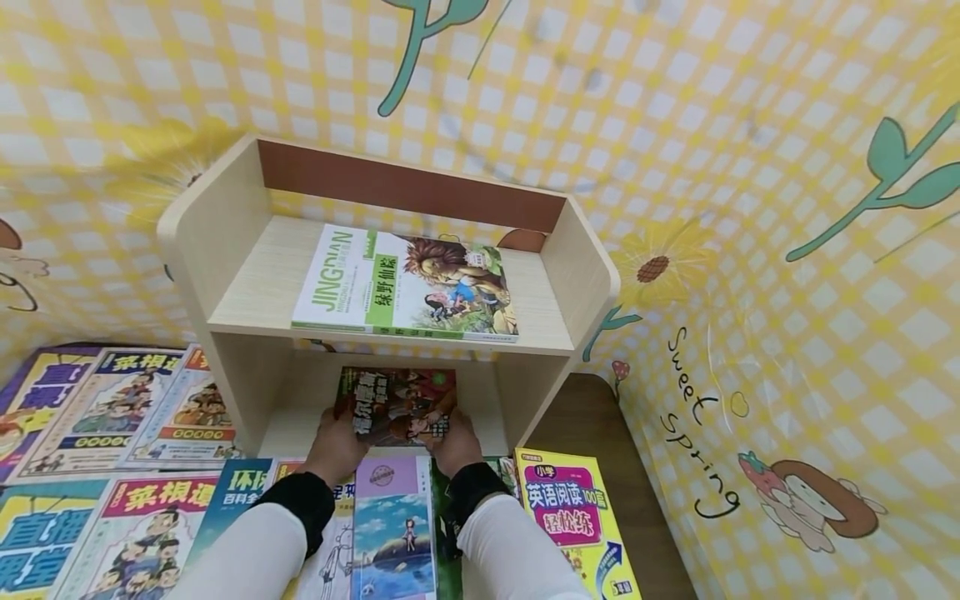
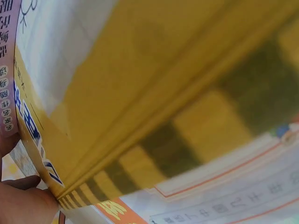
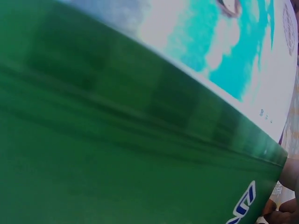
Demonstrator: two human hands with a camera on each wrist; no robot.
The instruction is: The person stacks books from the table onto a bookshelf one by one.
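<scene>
Two hands, left [image 1: 341, 442] and right [image 1: 453, 442], grip the near edge of one dark-covered comic [image 1: 396, 406], which lies flat in the lower bay of a pale wooden shelf [image 1: 213, 242]; one green-spined book [image 1: 405, 285] lies on the upper board. Roughly ten more books [image 1: 135, 417] are spread on the table, several cut off by the frame or covered by the sleeves. Both wrist views are blurred close-ups of covers, so the comic's cover print stays unreadable.
</scene>
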